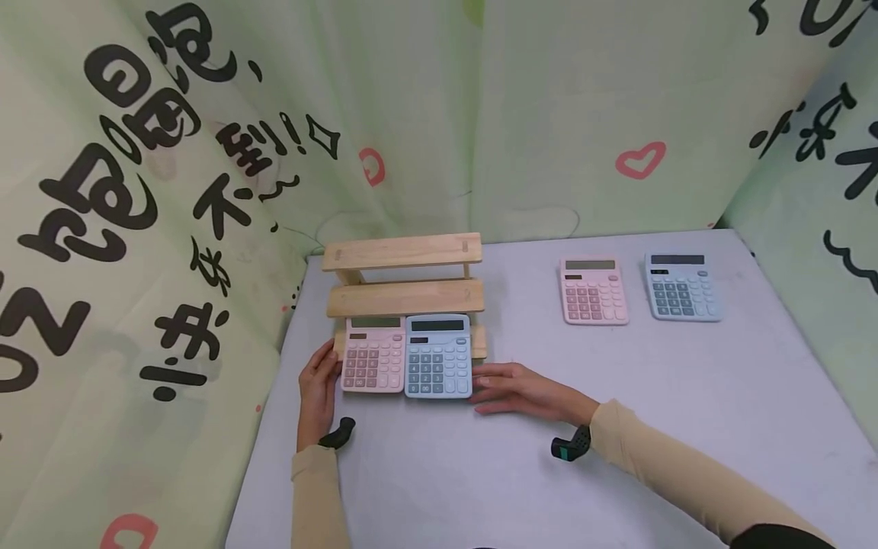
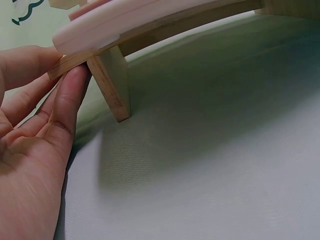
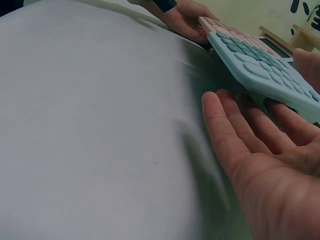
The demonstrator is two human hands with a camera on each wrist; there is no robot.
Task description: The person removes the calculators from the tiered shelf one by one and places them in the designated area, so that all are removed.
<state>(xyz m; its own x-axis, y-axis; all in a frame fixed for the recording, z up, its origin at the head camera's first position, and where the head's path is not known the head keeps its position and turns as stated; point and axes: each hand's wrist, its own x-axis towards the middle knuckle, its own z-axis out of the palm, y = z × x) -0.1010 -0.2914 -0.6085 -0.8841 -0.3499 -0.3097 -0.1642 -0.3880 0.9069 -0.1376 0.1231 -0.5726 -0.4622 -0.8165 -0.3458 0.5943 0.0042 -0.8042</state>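
A pink calculator (image 1: pixel 373 355) and a blue calculator (image 1: pixel 438 357) lie side by side on the lowest step of a wooden tiered rack (image 1: pixel 405 298). Their near edges jut out beyond the step. At the rack's left end, my left hand (image 1: pixel 319 389) pinches the step's corner beside the pink calculator; in the left wrist view the fingers (image 2: pixel 70 97) reach beneath the board. My right hand (image 1: pixel 524 393) is at the blue calculator's right edge, its fingers extended. In the right wrist view those fingers (image 3: pixel 225 125) stretch below the calculator's underside and the thumb is at its side.
Farther right on the white-covered table (image 1: pixel 549 488) lie another pink calculator (image 1: pixel 594 291) and another blue calculator (image 1: pixel 682 287). The rack's two upper steps hold nothing. A printed curtain (image 1: pixel 535 122) hangs behind the table and along both sides.
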